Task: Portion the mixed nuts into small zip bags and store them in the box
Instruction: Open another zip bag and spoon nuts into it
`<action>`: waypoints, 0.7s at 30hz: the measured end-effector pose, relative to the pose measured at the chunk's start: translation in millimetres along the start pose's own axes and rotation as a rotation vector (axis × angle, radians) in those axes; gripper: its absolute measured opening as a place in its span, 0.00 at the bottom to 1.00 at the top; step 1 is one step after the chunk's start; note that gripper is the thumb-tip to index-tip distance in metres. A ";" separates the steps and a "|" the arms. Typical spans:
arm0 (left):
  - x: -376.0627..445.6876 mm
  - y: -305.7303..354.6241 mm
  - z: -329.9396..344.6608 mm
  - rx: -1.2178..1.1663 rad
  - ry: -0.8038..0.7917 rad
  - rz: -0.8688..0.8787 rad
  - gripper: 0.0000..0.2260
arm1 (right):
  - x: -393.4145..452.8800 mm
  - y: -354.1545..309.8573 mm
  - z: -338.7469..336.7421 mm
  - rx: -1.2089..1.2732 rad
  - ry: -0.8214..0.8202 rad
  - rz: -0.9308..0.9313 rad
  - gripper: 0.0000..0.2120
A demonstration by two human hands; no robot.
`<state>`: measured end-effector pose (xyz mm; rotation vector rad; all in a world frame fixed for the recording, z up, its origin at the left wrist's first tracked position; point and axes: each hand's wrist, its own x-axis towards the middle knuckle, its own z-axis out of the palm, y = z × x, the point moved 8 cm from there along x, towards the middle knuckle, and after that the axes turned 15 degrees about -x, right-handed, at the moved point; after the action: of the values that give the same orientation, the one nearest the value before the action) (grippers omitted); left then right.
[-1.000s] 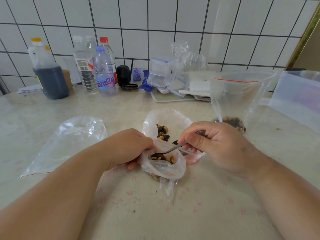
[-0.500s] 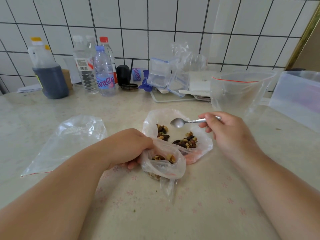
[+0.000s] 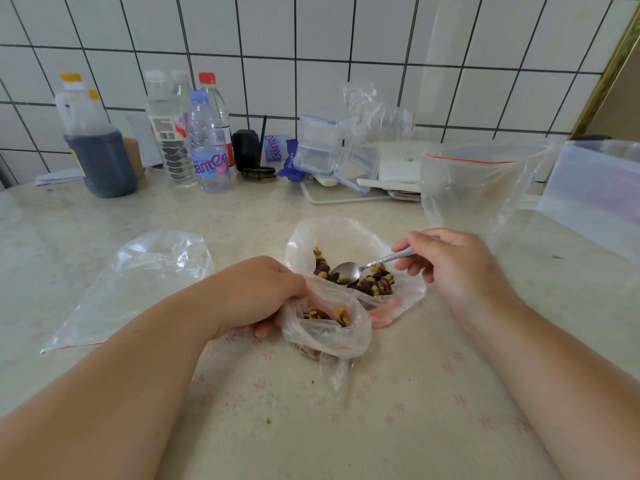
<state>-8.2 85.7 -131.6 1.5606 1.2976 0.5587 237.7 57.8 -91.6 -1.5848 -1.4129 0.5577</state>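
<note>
I note a cream table cover (image 3: 311,427) printed with small pink flowers. White wall tiles (image 3: 329,29), dark grout. Brown and tan nuts (image 3: 375,284) in a clear bag (image 3: 346,237). Silver spoon (image 3: 349,271). Red strip on the upright zip bag (image 3: 478,188). Dark liquid in a yellow-capped jug (image 3: 98,157).

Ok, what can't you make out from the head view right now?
- Left hand fingertips: hidden under the hand and the small bag.
- Nut count in the small bag: crumpled plastic covers most.
- Spoon handle end: inside the right hand.
- Box: cut by the right edge.
</note>
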 end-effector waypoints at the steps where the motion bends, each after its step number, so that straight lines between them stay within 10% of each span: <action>1: -0.3 0.0 -0.1 -0.003 0.001 -0.002 0.14 | -0.2 1.2 2.1 0.003 -0.014 0.015 0.14; 21: -2.0 1.3 -2.0 -0.019 0.008 -0.022 0.12 | -2.0 31.2 12.6 0.301 -0.167 0.441 0.12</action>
<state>-9.9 84.8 -129.1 1.5285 1.3102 0.5627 243.5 62.3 -124.5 -1.6319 -1.0317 1.1300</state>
